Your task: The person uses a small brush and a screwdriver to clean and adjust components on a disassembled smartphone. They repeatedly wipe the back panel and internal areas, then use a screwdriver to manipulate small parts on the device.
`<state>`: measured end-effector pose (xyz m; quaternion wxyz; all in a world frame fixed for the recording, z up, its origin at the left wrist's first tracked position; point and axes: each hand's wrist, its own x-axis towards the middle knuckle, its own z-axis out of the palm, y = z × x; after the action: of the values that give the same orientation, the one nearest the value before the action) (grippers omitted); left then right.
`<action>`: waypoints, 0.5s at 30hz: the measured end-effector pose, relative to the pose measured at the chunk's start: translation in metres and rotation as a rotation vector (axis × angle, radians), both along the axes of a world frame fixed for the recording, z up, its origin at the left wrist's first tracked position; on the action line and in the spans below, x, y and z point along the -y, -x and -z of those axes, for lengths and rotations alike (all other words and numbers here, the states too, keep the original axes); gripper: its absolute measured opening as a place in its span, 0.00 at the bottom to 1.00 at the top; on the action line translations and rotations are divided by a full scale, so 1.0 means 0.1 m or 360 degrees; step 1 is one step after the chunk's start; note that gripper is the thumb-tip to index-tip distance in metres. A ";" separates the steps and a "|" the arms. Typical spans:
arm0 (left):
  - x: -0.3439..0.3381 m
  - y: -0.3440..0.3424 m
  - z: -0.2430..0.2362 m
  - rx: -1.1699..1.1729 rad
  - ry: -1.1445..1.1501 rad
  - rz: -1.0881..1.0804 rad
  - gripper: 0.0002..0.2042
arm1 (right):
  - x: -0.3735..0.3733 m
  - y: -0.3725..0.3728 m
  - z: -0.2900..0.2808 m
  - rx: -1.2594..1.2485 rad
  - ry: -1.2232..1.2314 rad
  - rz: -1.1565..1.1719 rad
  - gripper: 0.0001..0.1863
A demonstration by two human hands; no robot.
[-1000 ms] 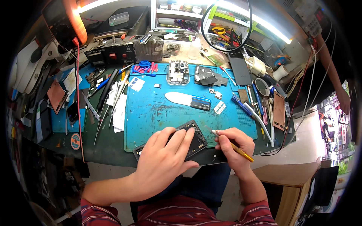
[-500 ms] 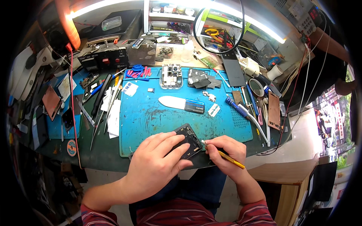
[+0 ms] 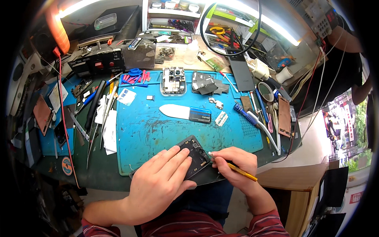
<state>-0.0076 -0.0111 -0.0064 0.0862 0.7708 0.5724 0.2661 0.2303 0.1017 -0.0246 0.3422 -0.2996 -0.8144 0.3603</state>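
My left hand (image 3: 160,179) lies over a black phone frame (image 3: 196,158) at the front of the blue mat (image 3: 146,134), fingers extended and resting on it. My right hand (image 3: 235,168) grips a slim yellow-handled tool (image 3: 244,173), its tip at the right edge of the frame; the tip is too small to make out. Farther back on the mat lie a white spudger blade with a blue-black handle (image 3: 185,114), small white parts (image 3: 221,118), a circuit board with camera modules in a clear tray (image 3: 173,80) and a pile of dark flat pieces (image 3: 203,83).
Hand tools (image 3: 100,112) lie left of the mat, with more (image 3: 262,114) on its right. A storage rack (image 3: 169,14) and a black device (image 3: 96,61) stand behind. Cables hang at both sides. Another person's arm (image 3: 341,41) is at the upper right. A wooden cabinet (image 3: 290,177) stands below right.
The view has shifted, so the bench sits farther left. The tool tip in my right hand has come onto the frame's edge. My left hand's fingers now lie flatter and closer together.
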 end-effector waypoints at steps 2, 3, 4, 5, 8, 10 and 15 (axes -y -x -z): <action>0.00 0.00 0.00 0.0007 -0.0006 0.0001 0.28 | -0.03 0.02 0.00 -0.0013 0.0054 -0.0020 0.09; 0.00 0.00 0.01 0.0011 -0.0009 0.0001 0.28 | -0.04 0.03 -0.01 -0.0009 0.0119 -0.0014 0.09; 0.00 0.00 0.01 0.0002 -0.0007 -0.0001 0.27 | -0.04 0.04 -0.02 -0.0009 0.0191 -0.0004 0.09; 0.00 -0.01 0.01 -0.0007 -0.0005 -0.0004 0.27 | -0.04 0.04 -0.02 -0.0009 0.0264 0.0006 0.09; -0.01 0.00 0.00 -0.0013 0.0004 0.0003 0.27 | -0.05 0.01 -0.02 0.0005 0.0230 -0.0016 0.09; -0.01 0.01 -0.01 -0.0017 0.0008 0.0007 0.27 | -0.05 0.05 -0.04 0.0004 0.0189 0.0000 0.08; -0.03 0.02 -0.03 -0.0038 0.0023 0.0019 0.27 | 0.00 -0.02 -0.01 0.0072 0.0020 0.0070 0.06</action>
<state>-0.0098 -0.0084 -0.0034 0.0864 0.7766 0.5707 0.2523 0.2321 0.1019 -0.0234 0.3297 -0.3276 -0.8129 0.3509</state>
